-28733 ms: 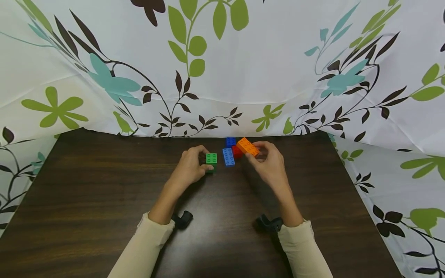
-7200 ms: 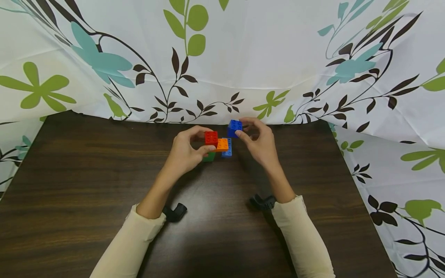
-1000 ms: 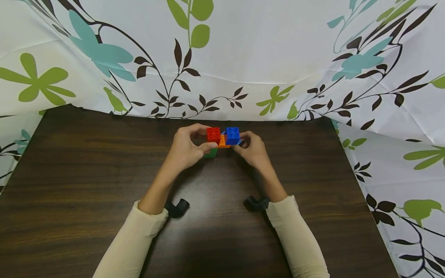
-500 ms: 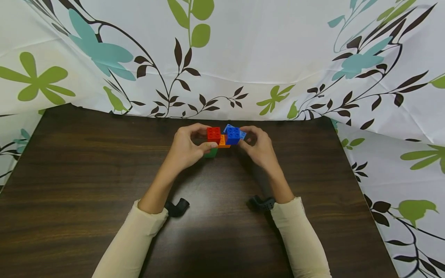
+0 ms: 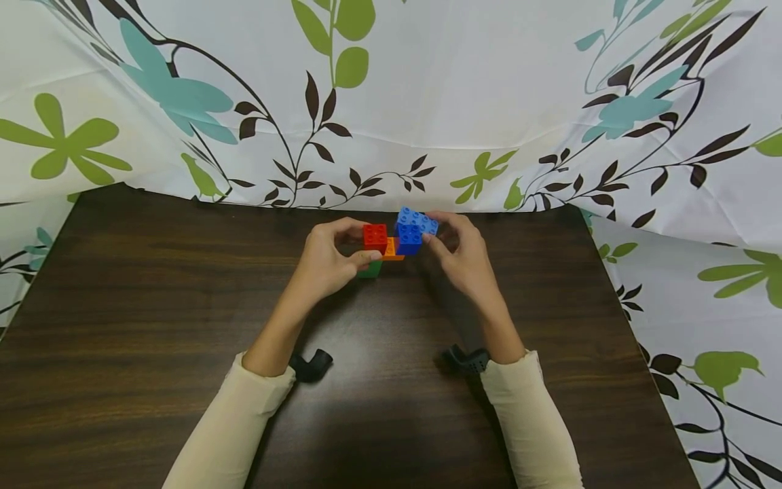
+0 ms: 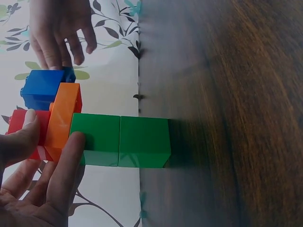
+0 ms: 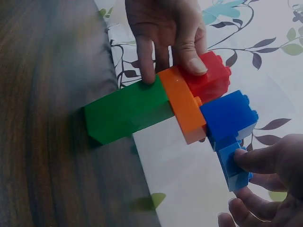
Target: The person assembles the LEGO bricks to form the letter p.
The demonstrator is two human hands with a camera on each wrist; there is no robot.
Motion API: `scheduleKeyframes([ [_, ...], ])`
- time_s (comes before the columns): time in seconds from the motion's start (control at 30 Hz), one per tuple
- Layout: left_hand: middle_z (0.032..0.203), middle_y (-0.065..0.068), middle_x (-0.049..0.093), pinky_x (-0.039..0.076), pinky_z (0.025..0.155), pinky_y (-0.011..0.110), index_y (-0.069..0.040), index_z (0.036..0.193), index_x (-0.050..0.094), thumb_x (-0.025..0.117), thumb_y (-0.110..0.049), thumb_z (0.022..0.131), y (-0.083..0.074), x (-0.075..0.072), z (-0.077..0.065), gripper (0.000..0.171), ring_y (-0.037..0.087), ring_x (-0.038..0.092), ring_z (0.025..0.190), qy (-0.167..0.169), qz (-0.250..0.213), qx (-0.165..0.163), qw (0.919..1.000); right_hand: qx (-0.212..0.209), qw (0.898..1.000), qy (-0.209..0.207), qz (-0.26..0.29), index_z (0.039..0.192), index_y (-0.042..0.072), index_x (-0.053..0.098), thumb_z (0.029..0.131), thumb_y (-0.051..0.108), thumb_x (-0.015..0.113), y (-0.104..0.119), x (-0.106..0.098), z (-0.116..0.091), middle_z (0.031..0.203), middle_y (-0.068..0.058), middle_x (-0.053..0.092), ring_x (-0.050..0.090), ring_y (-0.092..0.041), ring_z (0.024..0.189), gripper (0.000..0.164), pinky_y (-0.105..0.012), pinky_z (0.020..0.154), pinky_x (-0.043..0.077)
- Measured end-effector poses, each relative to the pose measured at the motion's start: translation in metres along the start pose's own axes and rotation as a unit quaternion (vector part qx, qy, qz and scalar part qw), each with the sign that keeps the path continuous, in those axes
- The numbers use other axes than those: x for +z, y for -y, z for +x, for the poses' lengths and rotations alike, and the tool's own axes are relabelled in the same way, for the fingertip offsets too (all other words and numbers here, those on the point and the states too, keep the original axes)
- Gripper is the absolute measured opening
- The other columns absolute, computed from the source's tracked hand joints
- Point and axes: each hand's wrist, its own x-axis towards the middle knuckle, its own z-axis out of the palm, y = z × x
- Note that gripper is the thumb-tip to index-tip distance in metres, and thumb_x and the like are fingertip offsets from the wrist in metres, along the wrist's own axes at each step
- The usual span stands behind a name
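Two green toy bricks point(image 6: 120, 141) stand stacked upright on the table, with an orange brick point(image 6: 64, 111) across their top. The orange one juts out to the right. A red brick point(image 5: 375, 239) sits on its left end and a dark blue brick point(image 5: 409, 240) on its right end. My left hand point(image 5: 328, 263) grips this stack, thumb against the red brick and fingertips at the green and orange ones. Between thumb and fingers, my right hand point(image 5: 466, 252) pinches a long light blue brick point(image 5: 421, 220), slanted close behind the dark blue one.
The dark wooden table point(image 5: 379, 421) runs back to a hanging white cloth point(image 5: 391, 163) printed with leaves, close behind the bricks. Black wrist mounts point(image 5: 311, 367) sit under both wrists.
Over the last second the light blue brick has risen into view behind the dark blue one, with my right hand shifting rightward. Earlier, the orange and dark blue bricks were held in my right hand.
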Motion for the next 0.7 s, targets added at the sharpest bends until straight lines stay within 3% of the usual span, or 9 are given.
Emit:
scheduleKeyframes([
  [0.23,0.110,0.023,0.079,0.061,0.095,0.054,0.005,0.120,0.075,0.089,-0.003,0.087,0.000,0.000,0.000,0.037,0.038,0.076,0.103,-0.001,0.001,-0.002,1.0000,-0.014,1.000,-0.010,-0.002,0.138,0.003,0.068,0.103,0.012,0.073,0.007,-0.005,-0.001,0.124,-0.020,0.066,0.061,-0.032,0.097,0.037,-0.042,0.084,0.054],
  [0.7,0.109,0.023,0.079,0.059,0.098,0.053,0.006,0.120,0.074,0.087,-0.002,0.088,0.003,0.001,0.000,0.036,0.038,0.075,0.103,-0.002,0.011,0.001,0.9999,-0.020,1.000,-0.022,0.006,0.141,0.006,0.067,0.104,0.015,0.073,0.022,-0.013,0.001,0.123,-0.019,0.066,0.059,-0.030,0.100,0.039,-0.038,0.084,0.052],
])
